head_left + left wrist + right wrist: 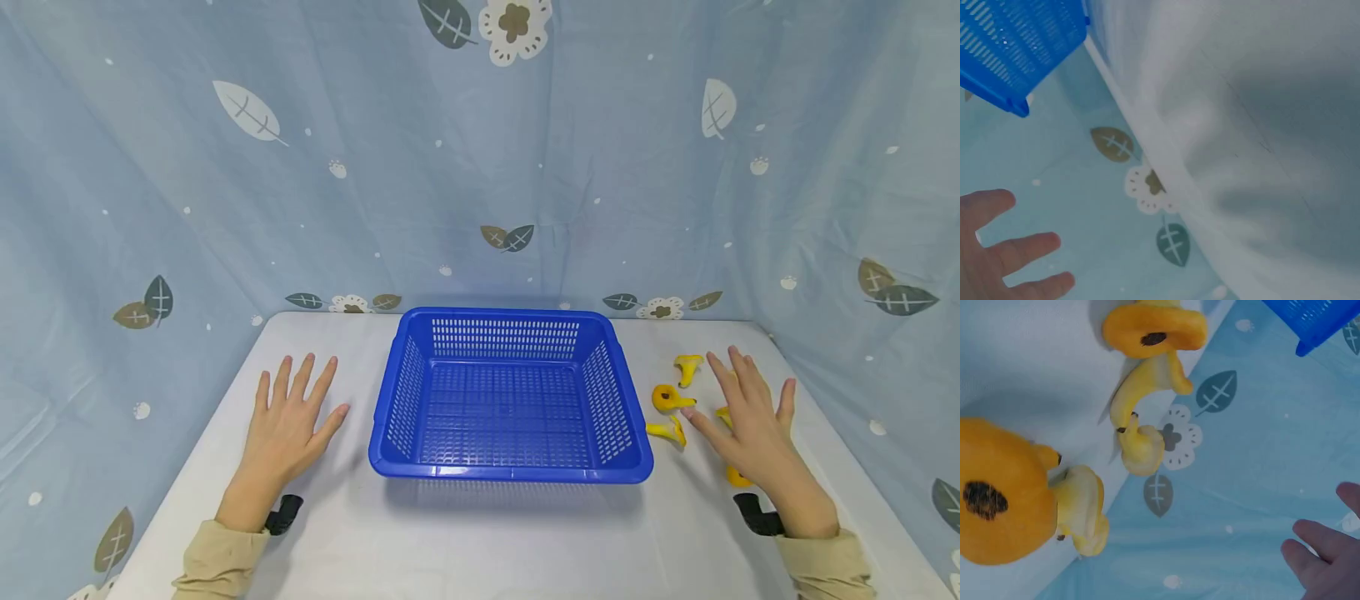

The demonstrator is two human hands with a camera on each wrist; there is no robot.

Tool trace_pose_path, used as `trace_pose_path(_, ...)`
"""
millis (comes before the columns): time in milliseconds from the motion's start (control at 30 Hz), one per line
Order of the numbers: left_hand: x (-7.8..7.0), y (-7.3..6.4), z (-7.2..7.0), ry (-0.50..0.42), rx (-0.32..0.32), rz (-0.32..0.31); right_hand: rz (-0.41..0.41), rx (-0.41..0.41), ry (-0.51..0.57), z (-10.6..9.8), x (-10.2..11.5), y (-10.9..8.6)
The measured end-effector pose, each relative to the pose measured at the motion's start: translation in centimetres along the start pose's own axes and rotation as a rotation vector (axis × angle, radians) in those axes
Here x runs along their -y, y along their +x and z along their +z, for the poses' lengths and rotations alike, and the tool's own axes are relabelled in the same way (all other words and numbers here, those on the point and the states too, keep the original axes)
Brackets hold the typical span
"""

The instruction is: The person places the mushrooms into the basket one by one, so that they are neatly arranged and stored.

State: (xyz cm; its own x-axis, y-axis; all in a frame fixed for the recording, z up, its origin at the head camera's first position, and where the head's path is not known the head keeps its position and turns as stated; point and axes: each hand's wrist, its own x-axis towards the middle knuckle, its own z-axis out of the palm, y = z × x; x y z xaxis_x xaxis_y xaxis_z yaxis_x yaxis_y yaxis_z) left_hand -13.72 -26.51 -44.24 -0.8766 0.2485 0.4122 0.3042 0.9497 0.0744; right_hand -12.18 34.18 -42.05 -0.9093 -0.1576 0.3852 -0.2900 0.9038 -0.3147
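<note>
My left hand (283, 429) is held palm down with spread fingers at the left of a blue plastic basket (512, 477), holding nothing. On the basket's other side my right hand (757, 437), its fingers also spread, hovers among several yellow, trumpet-shaped mushrooms and holds none of them. One mushroom (687, 368) lies beyond the thumb, and another (666, 397) has a dark spot in its orange cap. A third mushroom (666, 430) lies close to the basket's right wall. Others are partly hidden under the hand. In the right wrist view a large orange cap (1016, 487) shows near the lens.
The basket stands mid-table with its slotted floor showing bare. A white cloth (330, 542) covers the table. Behind and at both sides hangs a light blue curtain (420, 183) with leaf and flower prints. Black straps (283, 514) show at both wrists.
</note>
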Motion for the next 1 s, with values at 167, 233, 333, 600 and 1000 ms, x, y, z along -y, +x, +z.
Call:
trace_pose_path(167, -0.9, 0.2, -0.4, -0.035, -0.019, -0.004, -0.028, -0.157, 0.118, 0.3, 0.4, 0.2)
trace_pose_path(233, -1.5, 0.2, -0.6, -0.051, -0.024, -0.007, -0.030, -0.220, 0.184, 0.5, 0.6, 0.1)
trace_pose_path(333, -2.5, 0.1, -0.9, -0.078, -0.030, -0.004, 0.021, -0.268, 0.293, 1.0, 1.1, -0.2)
trace_pose_path(600, -5.1, 0.3, -1.1, -0.115, -0.035, 0.046, 0.288, -0.279, 0.378, 2.3, 2.7, -1.3)
trace_pose_path(1000, -8.2, 0.5, -1.1, -0.165, 0.063, 0.094, 0.571, -0.195, 0.523, 4.8, 3.2, -2.8)
